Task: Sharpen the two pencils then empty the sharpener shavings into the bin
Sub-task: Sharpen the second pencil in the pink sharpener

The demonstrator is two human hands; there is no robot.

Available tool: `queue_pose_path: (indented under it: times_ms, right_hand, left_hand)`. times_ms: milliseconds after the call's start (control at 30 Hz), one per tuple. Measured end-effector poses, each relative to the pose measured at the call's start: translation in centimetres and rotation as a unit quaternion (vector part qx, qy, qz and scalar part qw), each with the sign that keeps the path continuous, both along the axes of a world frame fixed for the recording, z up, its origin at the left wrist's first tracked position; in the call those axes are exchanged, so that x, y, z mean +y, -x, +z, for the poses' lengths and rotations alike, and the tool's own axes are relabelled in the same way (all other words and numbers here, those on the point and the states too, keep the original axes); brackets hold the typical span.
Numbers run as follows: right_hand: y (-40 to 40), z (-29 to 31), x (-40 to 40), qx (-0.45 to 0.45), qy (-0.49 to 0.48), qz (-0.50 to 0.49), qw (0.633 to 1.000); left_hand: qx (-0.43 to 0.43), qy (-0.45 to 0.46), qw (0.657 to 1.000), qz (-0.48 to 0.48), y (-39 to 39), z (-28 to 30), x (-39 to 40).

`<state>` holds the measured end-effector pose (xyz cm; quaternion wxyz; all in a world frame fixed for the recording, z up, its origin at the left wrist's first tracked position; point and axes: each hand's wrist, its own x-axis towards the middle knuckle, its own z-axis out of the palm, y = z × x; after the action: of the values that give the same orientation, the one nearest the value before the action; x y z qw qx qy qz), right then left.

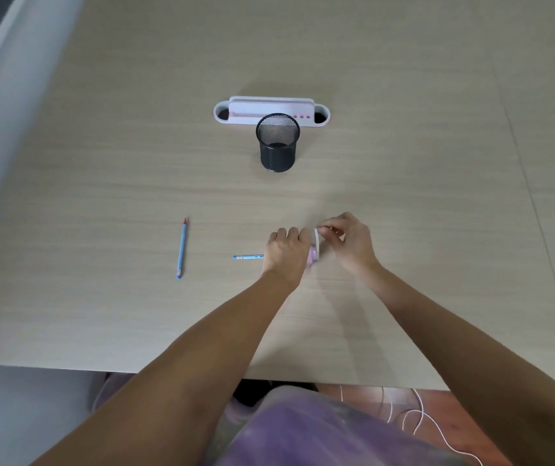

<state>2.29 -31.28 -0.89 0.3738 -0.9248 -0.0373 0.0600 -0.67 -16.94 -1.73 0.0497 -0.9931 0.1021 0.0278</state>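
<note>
On the pale wood-grain laminate tabletop (403, 163), the left hand (286, 252) is closed over a small pink plastic sharpener (313, 258), with a blue pencil (248, 256) sticking out sideways to its left. The right hand (346, 240) pinches the sharpener's round white crank (316, 239) between fingertips. A second blue pencil (181, 248), red-tipped, lies apart to the left. Farther back stands a black cylindrical wire-mesh bin (277, 142), just before a white oblong plastic organiser (271, 111). No writing is legible.
</note>
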Motion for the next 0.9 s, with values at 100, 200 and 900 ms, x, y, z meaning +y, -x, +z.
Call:
queue_pose_path:
  times_ms: [100, 200, 900]
  right_hand:
    - [-0.4, -2.2, 0.0, -0.017, 0.049, 0.010, 0.999]
    - [1.6, -4.0, -0.2, -0.063, 0.115, 0.045, 0.990]
    - [2.5, -4.1, -0.4, -0.050, 0.100, 0.045, 0.993]
  left_hand:
    - [-0.001, 0.003, 1.000, -0.002, -0.1, 0.2, -0.1]
    - [0.029, 0.001, 1.000, 0.011, 0.1, 0.4, -0.3]
    - [0.039, -0.008, 0.999, 0.012, 0.0, 0.6, -0.4]
